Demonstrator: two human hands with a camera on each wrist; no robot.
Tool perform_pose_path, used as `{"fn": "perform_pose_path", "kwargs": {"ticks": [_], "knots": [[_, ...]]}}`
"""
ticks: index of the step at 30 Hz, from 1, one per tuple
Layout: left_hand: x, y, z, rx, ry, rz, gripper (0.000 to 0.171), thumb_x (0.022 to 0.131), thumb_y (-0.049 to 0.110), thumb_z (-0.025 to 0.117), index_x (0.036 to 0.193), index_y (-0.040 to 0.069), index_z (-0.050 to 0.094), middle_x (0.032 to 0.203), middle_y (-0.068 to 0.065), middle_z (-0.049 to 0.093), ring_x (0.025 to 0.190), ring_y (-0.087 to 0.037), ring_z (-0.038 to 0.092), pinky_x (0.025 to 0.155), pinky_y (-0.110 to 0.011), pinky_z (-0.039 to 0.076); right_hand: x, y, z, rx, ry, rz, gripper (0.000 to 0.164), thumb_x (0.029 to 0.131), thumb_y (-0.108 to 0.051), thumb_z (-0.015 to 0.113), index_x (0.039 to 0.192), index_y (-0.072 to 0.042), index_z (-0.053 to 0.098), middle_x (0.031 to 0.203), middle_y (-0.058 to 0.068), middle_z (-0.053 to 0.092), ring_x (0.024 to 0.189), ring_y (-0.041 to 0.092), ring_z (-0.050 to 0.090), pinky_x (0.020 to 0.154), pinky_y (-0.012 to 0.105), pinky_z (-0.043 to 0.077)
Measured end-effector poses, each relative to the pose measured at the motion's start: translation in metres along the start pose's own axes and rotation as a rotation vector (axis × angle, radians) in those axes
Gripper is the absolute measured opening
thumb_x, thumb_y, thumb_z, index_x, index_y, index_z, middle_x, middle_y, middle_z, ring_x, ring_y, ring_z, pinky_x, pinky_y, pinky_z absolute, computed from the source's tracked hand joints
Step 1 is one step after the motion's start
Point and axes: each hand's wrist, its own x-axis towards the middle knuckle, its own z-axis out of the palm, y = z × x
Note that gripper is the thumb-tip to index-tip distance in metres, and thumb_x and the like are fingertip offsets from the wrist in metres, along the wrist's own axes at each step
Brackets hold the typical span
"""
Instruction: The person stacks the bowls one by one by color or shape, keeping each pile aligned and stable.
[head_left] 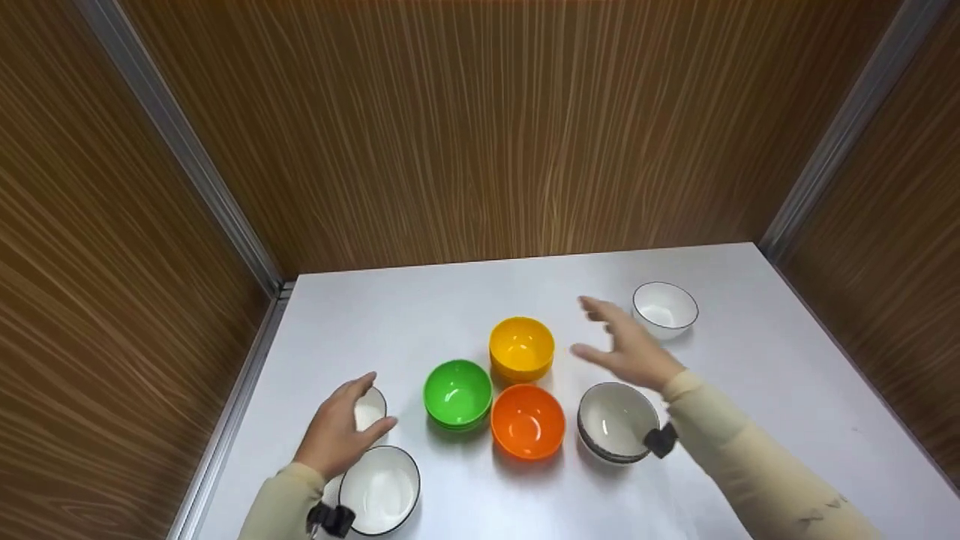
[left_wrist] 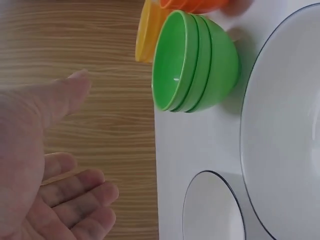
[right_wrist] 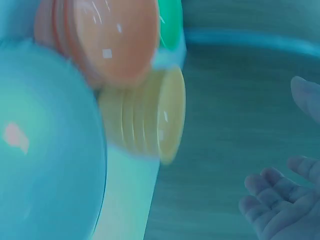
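My left hand [head_left: 341,431] is held over two white dark-rimmed bowls at the front left, thumb and fingers spread, holding nothing. One white bowl [head_left: 380,490] lies nearer the front; the other white bowl [head_left: 370,409] is partly hidden behind the hand. My right hand [head_left: 630,346], also spread and holding nothing, hovers between a white bowl [head_left: 665,306] at the back right and a grey-white stack of bowls [head_left: 616,420]. Between the hands stand nested green bowls [left_wrist: 220,65], nested yellow bowls [right_wrist: 142,112] and orange bowls [head_left: 527,422].
A white table [head_left: 420,300] bears all the bowls. Wood-grain panels [head_left: 480,135] rise behind it and at both sides, with metal posts [head_left: 187,142] in the corners. The green, yellow and orange stacks stand close together near the middle.
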Motion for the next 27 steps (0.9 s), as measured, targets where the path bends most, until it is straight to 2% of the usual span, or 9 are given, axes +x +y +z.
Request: {"fn": "perform_pose_path", "kwargs": {"ticks": [3,6,9,12,16,19,24,27], "knots": [[-0.015,-0.010,-0.002,-0.029,0.086,0.006,0.066,0.080,0.029,0.079,0.134,0.002,0.053,0.124,-0.012,0.061,0.114,-0.030,0.057,0.096,-0.048,0.046,-0.011,0.021,-0.023,0.030,0.096,0.064,0.071,0.088,-0.029,0.071,0.143,0.001,0.038,0.138,0.021,0.048,0.123,0.038,0.049,0.100,0.053,0.042],[-0.030,-0.021,0.000,-0.036,0.145,-0.022,0.065,0.078,0.031,0.080,0.131,0.002,0.055,0.117,-0.012,0.064,0.107,-0.027,0.059,0.091,-0.047,0.048,-0.018,0.043,-0.042,0.027,0.172,0.148,0.065,0.090,-0.026,0.069,0.140,0.004,0.040,0.132,0.026,0.052,0.121,0.040,0.050,0.098,0.054,0.043],[-0.047,-0.032,0.007,-0.027,0.160,-0.048,0.071,0.075,0.037,0.082,0.131,0.003,0.054,0.117,-0.010,0.063,0.107,-0.025,0.058,0.091,-0.047,0.047,-0.023,0.064,-0.056,0.003,0.219,0.247,0.063,0.092,-0.027,0.065,0.139,0.006,0.040,0.129,0.030,0.052,0.120,0.043,0.048,0.098,0.056,0.042],[-0.062,-0.040,0.017,-0.014,0.143,-0.035,0.086,0.067,0.045,0.085,0.135,0.005,0.050,0.125,-0.010,0.057,0.114,-0.028,0.054,0.093,-0.049,0.046,-0.028,0.082,-0.066,-0.046,0.242,0.353,0.064,0.095,-0.031,0.061,0.140,0.008,0.039,0.132,0.031,0.048,0.122,0.045,0.045,0.100,0.058,0.039],[-0.075,-0.045,0.033,-0.004,0.106,0.010,0.109,0.052,0.054,0.089,0.141,0.008,0.045,0.136,-0.014,0.047,0.122,-0.035,0.048,0.092,-0.054,0.048,-0.035,0.104,-0.073,-0.114,0.224,0.470,0.065,0.096,-0.034,0.057,0.141,0.008,0.036,0.137,0.033,0.042,0.124,0.048,0.041,0.101,0.060,0.038],[-0.081,-0.049,0.045,0.006,0.079,0.051,0.120,0.043,0.055,0.091,0.142,0.008,0.044,0.139,-0.018,0.044,0.124,-0.039,0.045,0.089,-0.056,0.049,-0.039,0.119,-0.072,-0.133,0.194,0.526,0.066,0.096,-0.035,0.057,0.142,0.007,0.035,0.138,0.035,0.039,0.124,0.050,0.041,0.099,0.060,0.039],[-0.084,-0.055,0.059,0.041,0.075,0.105,0.126,0.037,0.057,0.091,0.141,0.004,0.043,0.138,-0.021,0.043,0.122,-0.042,0.044,0.084,-0.056,0.050,-0.041,0.137,-0.064,-0.136,0.099,0.577,0.073,0.096,-0.041,0.055,0.147,0.002,0.028,0.139,0.037,0.036,0.125,0.051,0.039,0.099,0.061,0.039],[-0.085,-0.056,0.064,0.060,0.081,0.095,0.125,0.037,0.058,0.091,0.140,0.004,0.045,0.137,-0.020,0.044,0.121,-0.041,0.044,0.081,-0.055,0.051,-0.041,0.144,-0.060,-0.163,0.026,0.582,0.076,0.096,-0.044,0.054,0.150,0.000,0.023,0.140,0.037,0.035,0.126,0.052,0.038,0.099,0.062,0.038]]}}
